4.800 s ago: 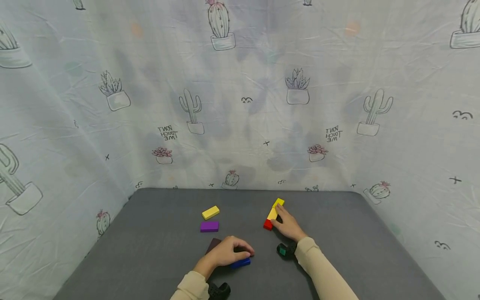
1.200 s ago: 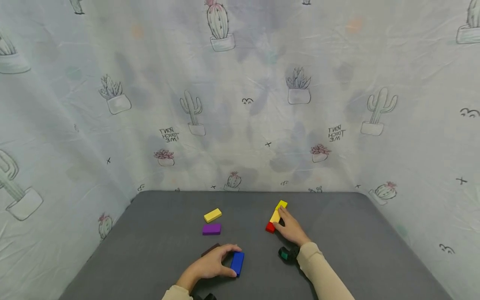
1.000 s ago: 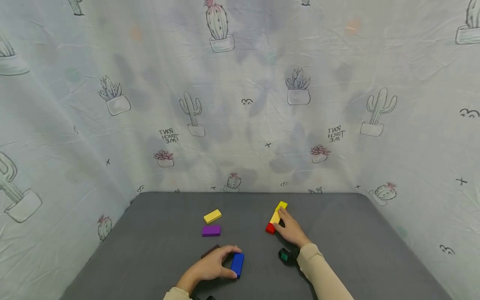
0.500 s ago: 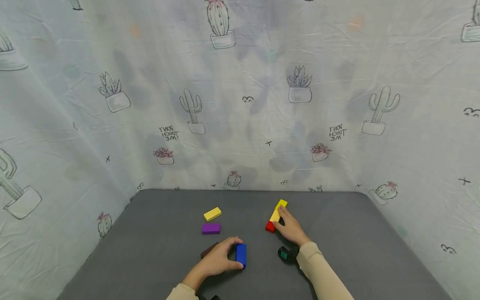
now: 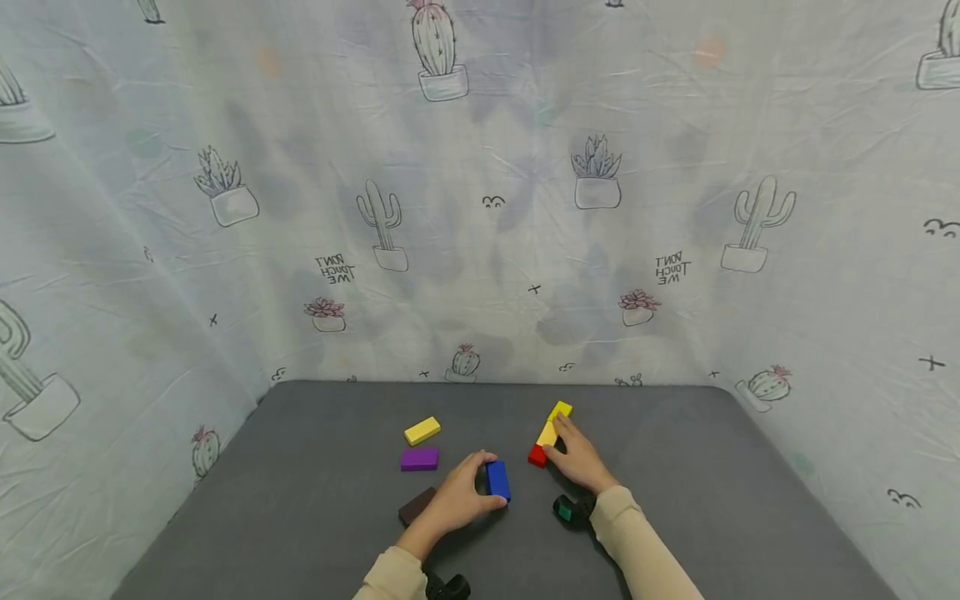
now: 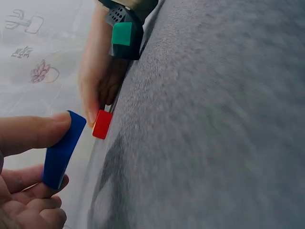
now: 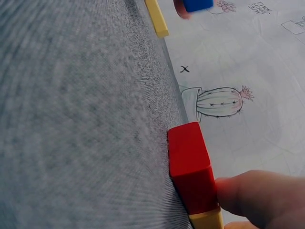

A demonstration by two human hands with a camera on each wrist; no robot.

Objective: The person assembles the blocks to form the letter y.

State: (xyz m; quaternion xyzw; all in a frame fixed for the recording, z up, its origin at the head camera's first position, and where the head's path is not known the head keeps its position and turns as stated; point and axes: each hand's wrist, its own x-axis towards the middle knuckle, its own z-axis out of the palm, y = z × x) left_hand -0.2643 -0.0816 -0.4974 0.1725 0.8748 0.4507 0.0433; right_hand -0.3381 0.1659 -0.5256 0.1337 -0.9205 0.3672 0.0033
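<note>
In the left hand (image 5: pixel 457 496), a blue block (image 5: pixel 498 482) is pinched between thumb and fingers, held above the grey table (image 5: pixel 300 500). The right hand's (image 5: pixel 582 462) thumb and fingers are spread, the thumb touching a red block (image 5: pixel 537 455); two yellow blocks (image 5: pixel 547 432) continue the row from there along the fingers. Left of the left fingers lie a dark brown block (image 5: pixel 415 507), a purple block (image 5: pixel 419 460) and, farther out, another yellow block (image 5: pixel 422 431).

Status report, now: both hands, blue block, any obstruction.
Left hand pinching blue block, held above table. Right hand touching red block. No obstruction visible between blue block and red block.
</note>
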